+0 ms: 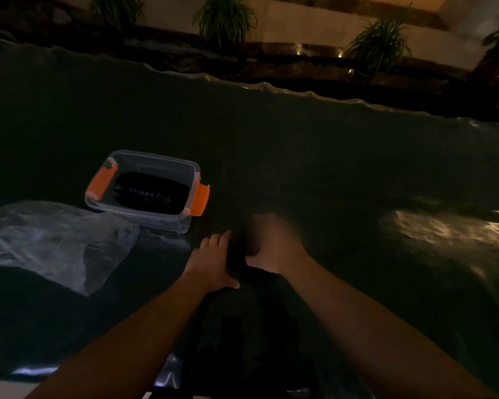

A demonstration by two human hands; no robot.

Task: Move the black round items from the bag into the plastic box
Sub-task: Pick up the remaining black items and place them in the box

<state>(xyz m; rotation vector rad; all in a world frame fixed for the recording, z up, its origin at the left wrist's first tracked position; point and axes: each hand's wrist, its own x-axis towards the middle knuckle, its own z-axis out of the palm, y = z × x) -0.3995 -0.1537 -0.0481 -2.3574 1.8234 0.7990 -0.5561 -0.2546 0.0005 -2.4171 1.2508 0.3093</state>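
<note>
A clear plastic box (185,165) with orange latches stands on the dark table, left of centre. Inside it lies a row of black round items (152,194). A crumpled clear plastic bag (55,240) lies at the left, just in front of the box. My left hand (213,260) and my right hand (274,243) are close together over the table, to the right of the box, fingers spread. A dark shape sits between and below them; I cannot tell whether either hand grips it. The right hand is blurred.
The table is covered with dark cloth under a shiny clear sheet (432,228) that glares at the right. Its far edge (271,84) runs across the upper view. Several potted plants (225,18) stand beyond it.
</note>
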